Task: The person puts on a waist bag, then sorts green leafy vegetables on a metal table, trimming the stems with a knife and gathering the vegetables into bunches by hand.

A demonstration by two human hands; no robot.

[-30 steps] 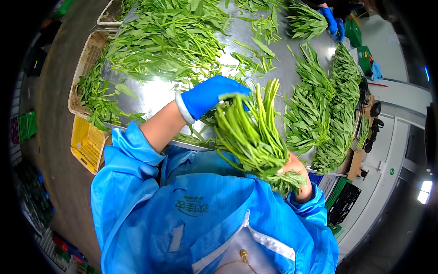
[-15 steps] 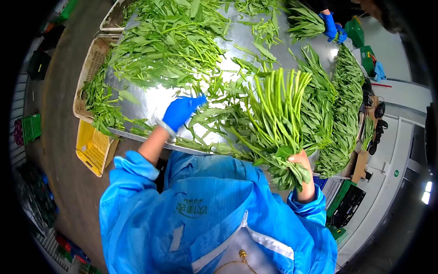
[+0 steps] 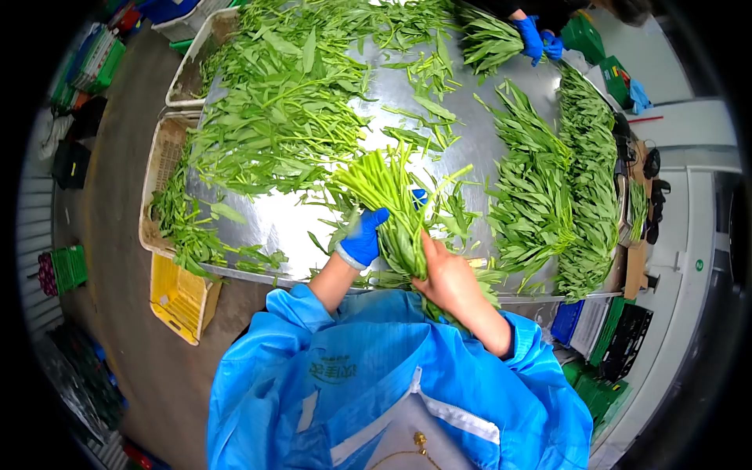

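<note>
A bunch of leafy green stems (image 3: 392, 205) is held over the near edge of the metal table (image 3: 484, 117), its cut stem ends toward the upper left. My left hand (image 3: 366, 238), in a blue glove, is wrapped round the stems from the left, with blue fingertips showing on their far side. Bare, my right hand (image 3: 453, 280) grips the leafy lower part, and some leaves hang below it. Loose stems and leaves (image 3: 274, 110) lie in a big heap at the left of the table.
Rows of bunched greens (image 3: 589, 180) lie at the right. A co-worker's blue-gloved hands (image 3: 540, 39) hold another bunch (image 3: 489, 41) at the top right. Dirty white crates (image 3: 168, 149) stand along the left edge, with a yellow crate (image 3: 182, 301) below.
The bunch has moved left and tilted over to the left, with my right hand on it. My left hand has come over from the left and closed round the stems.
</note>
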